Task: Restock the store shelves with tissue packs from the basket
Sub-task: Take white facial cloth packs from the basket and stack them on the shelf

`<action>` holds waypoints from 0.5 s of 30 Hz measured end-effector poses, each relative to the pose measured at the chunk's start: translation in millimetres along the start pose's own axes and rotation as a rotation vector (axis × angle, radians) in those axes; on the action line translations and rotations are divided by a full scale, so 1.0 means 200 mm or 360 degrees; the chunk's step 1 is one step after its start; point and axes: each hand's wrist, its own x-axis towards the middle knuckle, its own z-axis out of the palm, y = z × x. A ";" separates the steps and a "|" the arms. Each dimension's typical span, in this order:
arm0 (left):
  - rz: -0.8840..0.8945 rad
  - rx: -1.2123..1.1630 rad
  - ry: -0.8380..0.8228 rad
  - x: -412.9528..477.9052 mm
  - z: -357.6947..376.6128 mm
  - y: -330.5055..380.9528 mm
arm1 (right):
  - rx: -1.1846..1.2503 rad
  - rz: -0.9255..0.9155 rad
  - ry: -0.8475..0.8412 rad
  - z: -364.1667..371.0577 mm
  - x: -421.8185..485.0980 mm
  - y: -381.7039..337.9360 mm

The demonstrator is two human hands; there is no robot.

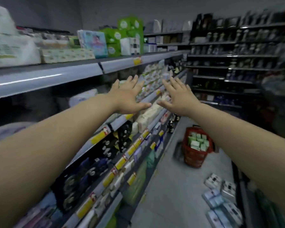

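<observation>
1. The store shelves [44,76] run along the nine o'clock side in several tiers, stocked with wrapped paper goods and edged with yellow price tags.
2. A dark rack [234,66] fills two o'clock, its goods too blurred to name.
3. The red basket [193,159] stands on the grey floor at four o'clock, well apart from both hands.
4. Boxed packs [220,195] lie loose on the floor at five o'clock.
5. Green tissue packs [198,142] fill the basket.
6. The left hand [128,94], near centre, is spread flat and holds nothing.
7. The right hand [179,97], just beside it, is likewise spread and empty, and the thumbs nearly meet.
</observation>
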 end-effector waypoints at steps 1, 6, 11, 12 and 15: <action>0.0047 -0.0016 -0.0042 0.10 0.06 0.07 | -0.0002 0.0056 -0.0044 0.06 0.00 0.11; 0.0238 -0.0095 -0.0216 0.68 0.36 0.43 | 0.0044 0.0272 -0.0173 0.33 0.08 0.71; 0.0307 -0.0167 -0.0327 1.24 0.60 0.71 | 0.0090 0.0406 -0.0293 0.59 0.26 1.25; 0.0312 -0.0165 -0.0358 1.34 0.65 0.75 | 0.0096 0.0437 -0.0315 0.65 0.29 1.35; 0.0345 -0.0153 -0.0467 1.62 0.81 0.85 | 0.0107 0.0505 -0.0396 0.83 0.39 1.59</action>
